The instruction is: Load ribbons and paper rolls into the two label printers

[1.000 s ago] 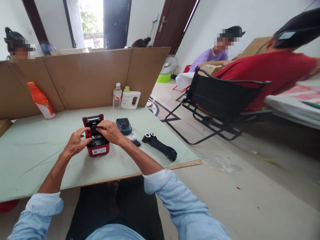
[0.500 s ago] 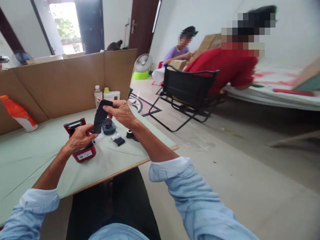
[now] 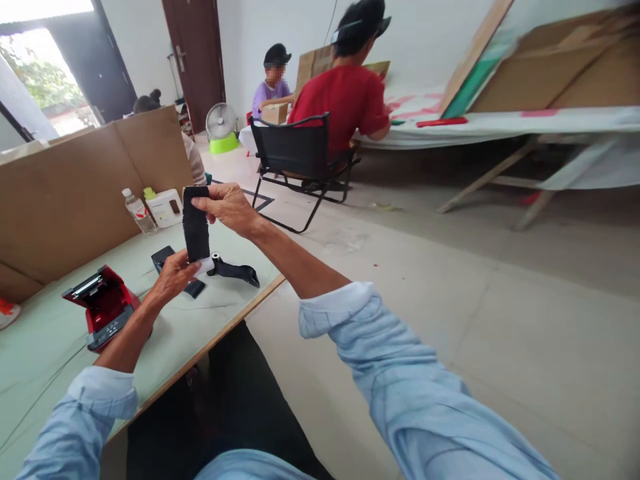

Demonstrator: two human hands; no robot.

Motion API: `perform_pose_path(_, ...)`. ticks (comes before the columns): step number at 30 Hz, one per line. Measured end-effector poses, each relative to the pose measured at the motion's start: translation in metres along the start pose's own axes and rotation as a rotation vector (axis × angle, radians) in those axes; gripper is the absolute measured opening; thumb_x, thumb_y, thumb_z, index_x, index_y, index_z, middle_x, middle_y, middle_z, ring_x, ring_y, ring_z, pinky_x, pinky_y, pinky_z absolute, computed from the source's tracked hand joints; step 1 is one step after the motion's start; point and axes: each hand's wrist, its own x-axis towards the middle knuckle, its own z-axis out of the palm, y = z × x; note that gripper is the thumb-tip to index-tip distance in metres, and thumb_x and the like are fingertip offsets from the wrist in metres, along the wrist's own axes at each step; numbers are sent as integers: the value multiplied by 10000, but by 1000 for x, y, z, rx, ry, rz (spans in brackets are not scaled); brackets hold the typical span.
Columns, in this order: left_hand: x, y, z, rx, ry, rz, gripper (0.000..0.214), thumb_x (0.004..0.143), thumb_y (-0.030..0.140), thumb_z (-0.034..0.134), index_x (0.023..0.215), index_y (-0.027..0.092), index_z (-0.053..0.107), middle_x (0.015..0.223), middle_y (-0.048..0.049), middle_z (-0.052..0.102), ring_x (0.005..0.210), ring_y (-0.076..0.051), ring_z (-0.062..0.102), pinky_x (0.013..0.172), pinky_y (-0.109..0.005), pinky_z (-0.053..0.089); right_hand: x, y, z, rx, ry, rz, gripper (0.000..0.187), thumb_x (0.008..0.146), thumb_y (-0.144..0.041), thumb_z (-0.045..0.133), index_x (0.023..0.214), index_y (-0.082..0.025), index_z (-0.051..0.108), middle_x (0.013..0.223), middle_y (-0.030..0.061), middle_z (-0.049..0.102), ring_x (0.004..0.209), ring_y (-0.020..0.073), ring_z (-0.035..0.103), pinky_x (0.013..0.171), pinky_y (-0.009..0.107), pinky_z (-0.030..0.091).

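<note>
A black flexible strip (image 3: 195,227) is stretched upright above the table between my hands. My right hand (image 3: 230,208) pinches its upper end between thumb and fingers. Its lower end is in my left hand (image 3: 173,277), where a small white piece (image 3: 205,267) shows by the fingertips; whether it is joined to the strip I cannot tell. Just right of that lies a small roll with a loose black band (image 3: 236,271). A red label printer (image 3: 107,310), lid raised, stands to the left, partly behind my left forearm. Dark flat items (image 3: 195,289) lie partly hidden behind my left hand.
A clear bottle (image 3: 140,212) and a white jug (image 3: 165,208) stand by a cardboard partition (image 3: 90,193). The table's wooden edge (image 3: 235,327) runs along my front. Beyond are a folding chair (image 3: 290,147), a person in red (image 3: 335,100), another in purple, and a fan (image 3: 221,123).
The view has swung to the right, so the printer and bottles sit farther left. The black strip now hangs straighter, held at both ends. The roll with its black band shows more fully.
</note>
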Motion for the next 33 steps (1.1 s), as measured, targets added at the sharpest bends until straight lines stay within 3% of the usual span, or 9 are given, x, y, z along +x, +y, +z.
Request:
perform_pose_path(3, 18, 1, -5, 143, 30, -42, 344, 799, 422, 673, 1006, 156, 742, 758, -16, 691, 654, -163, 625, 586, -266, 519, -8, 12, -34, -11, 97, 30, 263, 823, -391, 803, 790, -139, 733, 634, -34, 625, 525, 77, 524, 476, 197, 443)
perform_pose_path(6, 42, 5, -14, 420, 103, 14, 270, 827, 348, 599, 936, 167, 767, 679, 9, 634, 620, -149, 554, 600, -261, 461, -24, 32, -70, -26, 196, 91, 214, 763, -340, 794, 802, -133, 756, 681, -13, 675, 565, 96, 577, 524, 222, 501)
perform_pose_path(11, 88, 2, -13, 728, 75, 75, 277, 813, 265, 582, 942, 187, 815, 826, -52, 753, 795, -211, 632, 777, -313, 483, -68, 80, -103, -93, 328, 278, 158, 649, -273, 761, 747, -150, 749, 645, -19, 666, 597, 110, 569, 557, 235, 487)
perform_pose_path(13, 102, -5, -5, 772, 6, 24, 281, 798, 245, 587, 939, 189, 824, 838, -73, 770, 825, -229, 645, 809, -328, 482, -87, 98, -105, -139, 355, 358, 135, 627, -266, 736, 708, -157, 728, 605, -31, 634, 570, 103, 527, 530, 231, 437)
perform_pose_path(18, 110, -27, 12, 736, -153, -47, 215, 778, 279, 624, 828, 191, 813, 732, -48, 749, 781, -219, 652, 760, -313, 486, -132, 126, -99, -260, 259, 474, 132, 658, -303, 693, 675, -172, 691, 548, -47, 562, 545, 107, 456, 505, 242, 352)
perform_pose_path(22, 102, -33, 8, 659, -264, -62, 369, 865, 467, 582, 898, 178, 810, 760, -35, 748, 764, -209, 664, 720, -294, 509, -158, 125, -96, -322, 125, 475, 167, 720, -303, 628, 755, -167, 718, 636, -33, 617, 616, 121, 523, 587, 249, 398)
perform_pose_path(25, 94, -37, 0, 625, -330, -52, 469, 773, 552, 717, 1059, 189, 796, 914, -56, 764, 816, -231, 684, 731, -305, 532, -169, 115, -92, -356, 35, 462, 207, 775, -305, 583, 811, -167, 733, 688, -19, 651, 659, 138, 566, 629, 260, 421)
perform_pose_path(28, 88, -43, 1, 710, -300, -5, 621, 615, 434, 865, 1186, 220, 746, 1086, -71, 738, 900, -256, 688, 812, -344, 559, -176, 102, -81, -436, -34, 402, 262, 866, -324, 552, 911, -173, 761, 788, 4, 713, 740, 162, 620, 694, 275, 457)
perform_pose_path(33, 77, -48, 14, 828, -209, 29, 510, 714, 269, 749, 1217, 194, 705, 1133, -106, 712, 1041, -290, 676, 964, -399, 532, -182, 88, -53, -575, -65, 382, 316, 967, -419, 596, 1137, -216, 771, 968, 32, 791, 875, 197, 694, 801, 301, 495)
